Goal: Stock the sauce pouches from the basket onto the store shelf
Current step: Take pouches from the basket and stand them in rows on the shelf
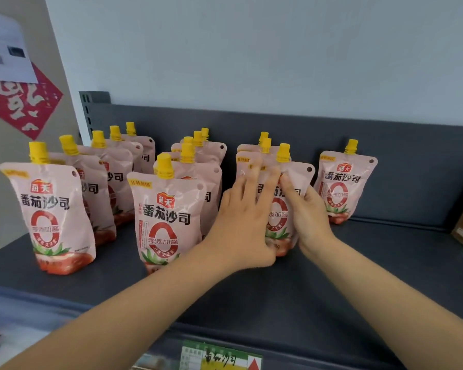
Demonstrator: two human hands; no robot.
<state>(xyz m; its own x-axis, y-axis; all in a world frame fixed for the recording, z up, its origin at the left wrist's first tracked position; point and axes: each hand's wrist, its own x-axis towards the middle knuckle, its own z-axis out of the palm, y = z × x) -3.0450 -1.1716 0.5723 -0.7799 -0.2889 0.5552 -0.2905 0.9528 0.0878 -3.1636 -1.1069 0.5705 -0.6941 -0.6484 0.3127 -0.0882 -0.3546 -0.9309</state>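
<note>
As the pouch [281, 209] is feeling soft and light, my left hand [241, 220] is lying flat on its front; my right hand [309, 212] is gripping its side edge.

Two bare forearms in view, no sleeves visible up to the frame edge. Left hand [242, 209] and right hand [309, 212]: no gloves, rings, watch or wristbands seen. Fingernails short, unpainted where visible. Slight motion blur at the fingertips.
</note>
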